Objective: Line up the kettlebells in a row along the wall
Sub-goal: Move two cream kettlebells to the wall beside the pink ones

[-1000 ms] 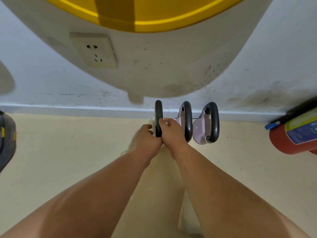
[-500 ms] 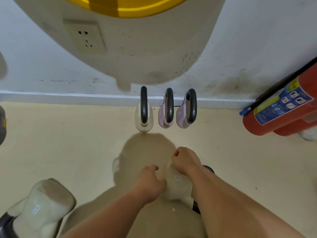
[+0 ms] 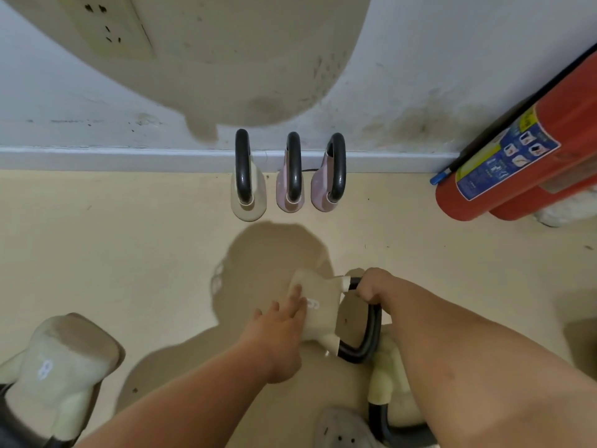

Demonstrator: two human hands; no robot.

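The wall fills the top of the view, partly covered by a large blurred shadow, with a socket cut off at the upper edge. A red fire extinguisher leans in from the right, its top out of frame, and a second red cylinder behind it is mostly hidden. At lower left a cream kettlebell lies tipped, its handle cut off by the edge; another cream one at the bottom right is largely hidden under the right forearm.

Against the baseboard stand three upright kettlebells in a row: a cream one and two pink ones, unchanged from half a second ago.

Since then the held cream kettlebell has turned, so its black handle now shows to the right (before, the hands mostly covered it). It sits in mid-floor, well apart from the row.

The right hand is curled closed around the handle's top. The left hand lies open, fingers flat against the body, gripping nothing.
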